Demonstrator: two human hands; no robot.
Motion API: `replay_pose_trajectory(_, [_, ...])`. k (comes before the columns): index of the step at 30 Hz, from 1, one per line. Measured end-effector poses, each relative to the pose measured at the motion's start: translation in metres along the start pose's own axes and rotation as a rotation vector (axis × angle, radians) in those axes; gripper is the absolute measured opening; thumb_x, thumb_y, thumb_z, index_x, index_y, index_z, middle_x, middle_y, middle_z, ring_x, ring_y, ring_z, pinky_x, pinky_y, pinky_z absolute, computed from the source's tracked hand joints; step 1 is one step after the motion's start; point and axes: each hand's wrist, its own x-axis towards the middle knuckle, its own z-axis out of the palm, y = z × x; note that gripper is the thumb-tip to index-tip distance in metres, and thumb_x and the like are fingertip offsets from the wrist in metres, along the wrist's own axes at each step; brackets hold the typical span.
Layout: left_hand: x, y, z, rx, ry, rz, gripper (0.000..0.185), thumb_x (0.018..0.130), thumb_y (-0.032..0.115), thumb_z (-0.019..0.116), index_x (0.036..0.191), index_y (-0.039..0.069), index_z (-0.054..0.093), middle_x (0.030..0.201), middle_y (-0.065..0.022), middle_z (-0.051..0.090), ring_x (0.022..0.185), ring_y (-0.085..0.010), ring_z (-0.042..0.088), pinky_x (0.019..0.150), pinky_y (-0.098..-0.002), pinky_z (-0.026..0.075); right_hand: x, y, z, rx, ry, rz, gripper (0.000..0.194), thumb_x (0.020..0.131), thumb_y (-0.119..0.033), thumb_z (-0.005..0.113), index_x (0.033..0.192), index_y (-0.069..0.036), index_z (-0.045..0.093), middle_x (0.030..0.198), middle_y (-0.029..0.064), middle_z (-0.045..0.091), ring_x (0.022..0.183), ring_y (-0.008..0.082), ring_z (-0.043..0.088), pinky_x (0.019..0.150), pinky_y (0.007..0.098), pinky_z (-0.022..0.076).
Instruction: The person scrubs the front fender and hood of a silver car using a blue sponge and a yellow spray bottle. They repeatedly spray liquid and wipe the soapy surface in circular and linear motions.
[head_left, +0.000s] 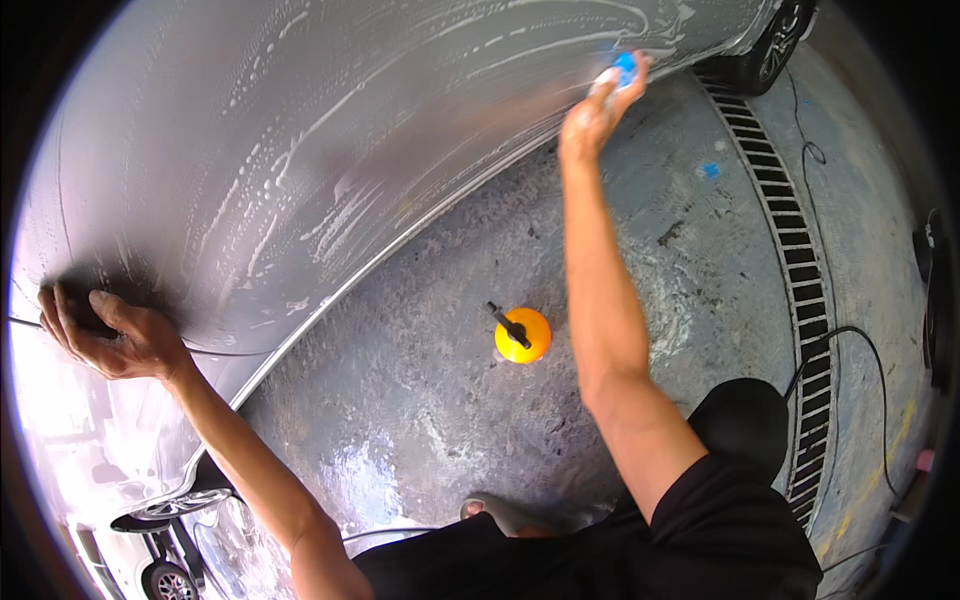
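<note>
The side of a silver-grey car (420, 97) fills the upper left, streaked with suds and water. Toward its lower edge, near the wheel at top right, my right hand (592, 120) is stretched out and blurred. Its fingers hold a small blue block (625, 69) against or close to the wet panel; the exact material is unclear. Far to the left, my left hand (116, 334) rests at the car's side near a panel seam, thumb apart from the fingers. A dark patch lies between them, so whether it grips anything is hidden.
A yellow bottle with a black spray head (523, 336) stands on the stained concrete floor (420, 405). A slatted drain grate (787, 217) runs down the right, crossed by a black hose (877, 360). A blue fleck (710, 171) marks the floor. Another vehicle's wheel (171, 581) shows bottom left.
</note>
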Motion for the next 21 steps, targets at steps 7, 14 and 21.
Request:
replay_pose_trajectory(7, [-0.009, -0.002, -0.006, 0.055, -0.067, 0.007, 0.034, 0.104, 0.009, 0.058, 0.135, -0.004, 0.063, 0.145, -0.016, 0.063, 0.144, -0.0369, 0.05, 0.123, -0.0531, 0.037, -0.231, -0.149, 0.146, -0.384, -0.779, -0.283, 0.074, 0.102, -0.004, 0.054, 0.166, -0.032, 0.03, 0.176, -0.0033, 0.014, 0.162, 0.0358, -0.005, 0.12, 0.069, -0.0199])
replay_pose_trajectory(14, [-0.01, -0.016, -0.029, 0.194, -0.194, -0.129, 0.05, 0.111, 0.027, 0.044, 0.153, 0.002, 0.051, 0.163, -0.0214, 0.042, 0.153, -0.039, 0.037, 0.124, -0.0556, 0.031, -0.041, -0.069, 0.082, -0.177, -0.289, -0.017, 0.073, 0.099, -0.053, 0.058, 0.164, -0.029, 0.034, 0.174, 0.0107, 0.018, 0.162, 0.0322, 0.006, 0.124, 0.0609, -0.0192])
replay_pose_trajectory(21, [-0.015, 0.006, 0.005, 0.295, -0.147, -0.177, 0.061, 0.112, 0.039, 0.04, 0.16, 0.003, 0.041, 0.169, -0.0225, 0.032, 0.158, -0.0407, 0.026, 0.127, -0.0584, 0.018, 0.069, -0.039, 0.044, -0.403, 0.05, -0.015, 0.061, 0.11, -0.058, 0.03, 0.158, -0.021, 0.039, 0.174, 0.0138, 0.022, 0.162, 0.0376, 0.0, 0.126, 0.0667, -0.008])
